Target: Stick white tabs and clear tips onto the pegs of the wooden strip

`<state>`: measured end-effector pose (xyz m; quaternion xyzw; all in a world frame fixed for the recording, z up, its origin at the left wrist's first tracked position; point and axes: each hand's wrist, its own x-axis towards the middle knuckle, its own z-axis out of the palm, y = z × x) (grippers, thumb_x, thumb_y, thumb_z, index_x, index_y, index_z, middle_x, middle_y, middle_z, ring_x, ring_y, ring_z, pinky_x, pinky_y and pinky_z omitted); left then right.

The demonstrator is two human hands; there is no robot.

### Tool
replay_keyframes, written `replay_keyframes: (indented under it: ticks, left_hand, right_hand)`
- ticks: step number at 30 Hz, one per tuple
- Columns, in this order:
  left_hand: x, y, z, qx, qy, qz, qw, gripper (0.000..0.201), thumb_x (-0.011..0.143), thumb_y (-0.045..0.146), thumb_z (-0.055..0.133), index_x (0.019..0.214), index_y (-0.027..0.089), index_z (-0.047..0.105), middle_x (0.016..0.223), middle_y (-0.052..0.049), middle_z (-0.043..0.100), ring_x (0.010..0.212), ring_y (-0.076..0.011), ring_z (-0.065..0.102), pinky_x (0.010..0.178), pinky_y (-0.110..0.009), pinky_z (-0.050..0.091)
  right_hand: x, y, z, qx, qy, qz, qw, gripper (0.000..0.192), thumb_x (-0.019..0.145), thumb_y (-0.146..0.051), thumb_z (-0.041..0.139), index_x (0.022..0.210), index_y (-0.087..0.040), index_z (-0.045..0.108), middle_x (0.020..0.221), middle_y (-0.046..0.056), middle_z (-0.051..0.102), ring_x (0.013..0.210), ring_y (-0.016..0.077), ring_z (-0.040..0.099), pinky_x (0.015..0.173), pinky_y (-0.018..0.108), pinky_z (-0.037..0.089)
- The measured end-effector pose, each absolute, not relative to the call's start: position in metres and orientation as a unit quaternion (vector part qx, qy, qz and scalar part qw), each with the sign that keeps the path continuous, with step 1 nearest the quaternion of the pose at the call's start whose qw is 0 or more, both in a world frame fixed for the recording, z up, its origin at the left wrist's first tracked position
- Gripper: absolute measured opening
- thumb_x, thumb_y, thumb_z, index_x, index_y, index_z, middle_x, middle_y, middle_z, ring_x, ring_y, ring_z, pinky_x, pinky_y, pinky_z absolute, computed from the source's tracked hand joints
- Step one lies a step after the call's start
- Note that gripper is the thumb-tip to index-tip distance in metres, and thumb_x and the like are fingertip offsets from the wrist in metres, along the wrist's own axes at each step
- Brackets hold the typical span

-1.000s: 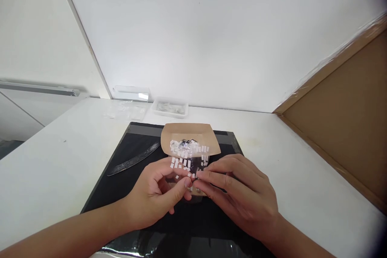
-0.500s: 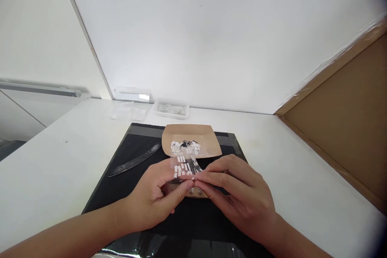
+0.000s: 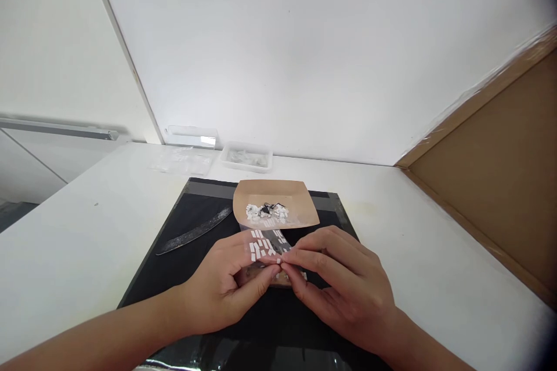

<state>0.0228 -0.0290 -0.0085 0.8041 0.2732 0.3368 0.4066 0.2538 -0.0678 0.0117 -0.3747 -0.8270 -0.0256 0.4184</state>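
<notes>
A clear plastic sheet with small white pieces point(image 3: 261, 244) is held between my hands over the black mat point(image 3: 183, 284). My left hand point(image 3: 232, 278) is closed, its thumb pressing the sheet's near edge against the fingers. My right hand point(image 3: 337, 278) pinches the same edge with thumb and fingertips, close to the left thumb. What exactly sits in the right fingertips is too small to make out. Just beyond the sheet, a brown paper tray point(image 3: 270, 186) holds white scraps and black bits point(image 3: 267, 210). Beneath the hands, a brownish item point(image 3: 281, 279) is mostly hidden.
A dark curved nail file point(image 3: 195, 233) lies on the mat's left side. Toward the wall are a clear plastic box point(image 3: 246, 157) with pale contents, transparent bags point(image 3: 183, 160) and a clear holder point(image 3: 191, 135). A cardboard panel point(image 3: 491, 156) stands at the right.
The sheet has tilted and shifted slightly, its white pieces sitting a little lower. Both hands stay nearly in place, fingertips still together at its near edge.
</notes>
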Motion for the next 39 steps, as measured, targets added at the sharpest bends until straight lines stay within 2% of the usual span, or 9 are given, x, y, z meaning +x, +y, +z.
replay_keyframes:
  ticks: [8, 17, 21, 29, 31, 35, 37, 39]
  left_hand:
    - [0.024, -0.028, -0.006, 0.831, 0.253, 0.354, 0.346, 0.015, 0.102, 0.021, 0.063, 0.104, 0.018, 0.078, 0.084, -0.006, 0.068, 0.066, -0.0137, 0.061, 0.056, -0.022, 0.049]
    - [0.026, -0.026, -0.007, 0.834, 0.222, 0.38, 0.334, 0.013, 0.099, 0.016, 0.065, 0.102, 0.018, 0.077, 0.085, -0.006, 0.066, 0.069, -0.0137, 0.058, 0.053, -0.019, 0.046]
    - [0.027, -0.027, -0.008, 0.825, 0.216, 0.399, 0.337, 0.011, 0.096, 0.013, 0.067, 0.099, 0.018, 0.076, 0.08, -0.003, 0.062, 0.066, -0.0112, 0.055, 0.052, -0.018, 0.044]
    - [0.028, -0.028, -0.005, 0.826, 0.222, 0.411, 0.316, 0.01, 0.096, 0.014, 0.067, 0.089, 0.018, 0.074, 0.064, 0.001, 0.056, 0.067, -0.0133, 0.057, 0.059, -0.022, 0.046]
    - [0.028, -0.027, -0.005, 0.825, 0.234, 0.402, 0.321, 0.01, 0.096, 0.015, 0.066, 0.093, 0.018, 0.075, 0.067, 0.0, 0.06, 0.07, -0.0141, 0.06, 0.059, -0.022, 0.048]
    - [0.028, -0.024, -0.006, 0.793, 0.303, 0.37, 0.376, 0.014, 0.099, 0.022, 0.062, 0.102, 0.019, 0.076, 0.101, -0.007, 0.074, 0.075, -0.0141, 0.068, 0.049, -0.017, 0.048]
    - [0.027, -0.02, -0.008, 0.765, 0.36, 0.376, 0.378, 0.015, 0.099, 0.026, 0.063, 0.103, 0.02, 0.076, 0.103, -0.007, 0.076, 0.07, -0.0132, 0.069, 0.046, -0.017, 0.049]
    - [0.025, -0.015, -0.01, 0.739, 0.416, 0.388, 0.36, 0.017, 0.099, 0.03, 0.064, 0.104, 0.02, 0.077, 0.095, -0.005, 0.076, 0.062, -0.0124, 0.067, 0.045, -0.019, 0.05]
  right_hand:
    - [0.252, -0.068, 0.012, -0.374, -0.823, 0.022, 0.427, 0.023, 0.09, -0.005, 0.073, 0.107, -0.02, 0.072, 0.094, 0.005, 0.07, 0.083, 0.0171, 0.065, 0.072, 0.031, 0.056]
    - [0.254, -0.068, 0.01, -0.392, -0.813, 0.105, 0.418, 0.012, 0.096, -0.01, 0.065, 0.101, -0.021, 0.066, 0.096, 0.005, 0.067, 0.088, 0.0174, 0.065, 0.077, 0.031, 0.055]
    - [0.254, -0.066, 0.008, -0.399, -0.801, 0.151, 0.419, 0.009, 0.098, -0.012, 0.063, 0.097, -0.021, 0.064, 0.095, 0.004, 0.064, 0.085, 0.0162, 0.063, 0.074, 0.029, 0.054]
    - [0.254, -0.066, 0.006, -0.423, -0.773, 0.203, 0.428, 0.008, 0.1, -0.016, 0.061, 0.096, -0.022, 0.062, 0.091, 0.001, 0.062, 0.081, 0.0148, 0.058, 0.069, 0.028, 0.05]
    - [0.255, -0.066, 0.006, -0.428, -0.767, 0.207, 0.432, 0.008, 0.101, -0.018, 0.062, 0.094, -0.023, 0.061, 0.09, 0.001, 0.061, 0.08, 0.0146, 0.058, 0.069, 0.028, 0.05]
    - [0.257, -0.064, 0.006, -0.431, -0.767, 0.185, 0.438, 0.008, 0.1, -0.017, 0.063, 0.094, -0.023, 0.062, 0.089, 0.001, 0.061, 0.079, 0.0145, 0.059, 0.068, 0.027, 0.05]
    - [0.261, -0.061, 0.008, -0.429, -0.776, 0.159, 0.435, 0.008, 0.1, -0.016, 0.063, 0.095, -0.023, 0.063, 0.089, 0.001, 0.063, 0.079, 0.0146, 0.06, 0.069, 0.027, 0.05]
    - [0.268, -0.058, 0.01, -0.427, -0.791, 0.133, 0.417, 0.009, 0.099, -0.015, 0.064, 0.095, -0.023, 0.064, 0.09, 0.001, 0.064, 0.08, 0.0147, 0.061, 0.07, 0.028, 0.05]
